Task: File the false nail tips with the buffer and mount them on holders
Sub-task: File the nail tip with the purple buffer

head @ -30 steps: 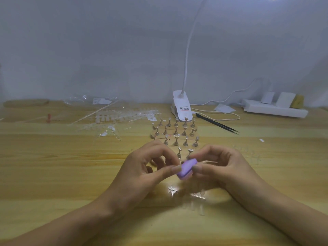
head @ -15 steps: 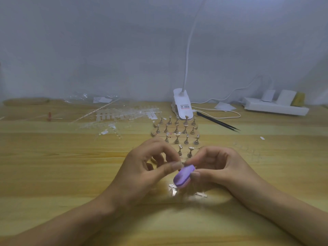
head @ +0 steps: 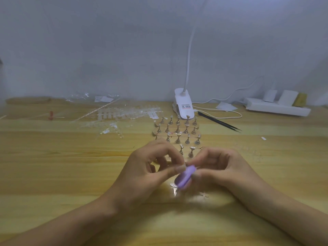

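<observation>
fingers [head: 170, 172] of my left hand [head: 150, 173] pinch an unseen nail tip on the buffer [head: 183, 178] my right hand [head: 223, 171] grips.
a hard stroke, i judge, could flick it among the holders [head: 178, 137].

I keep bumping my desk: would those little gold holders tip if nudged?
Probably. The holders stand tall on small feet, so a side push likely topples one. They look light and stand close together, so one could knock its neighbours.
</observation>
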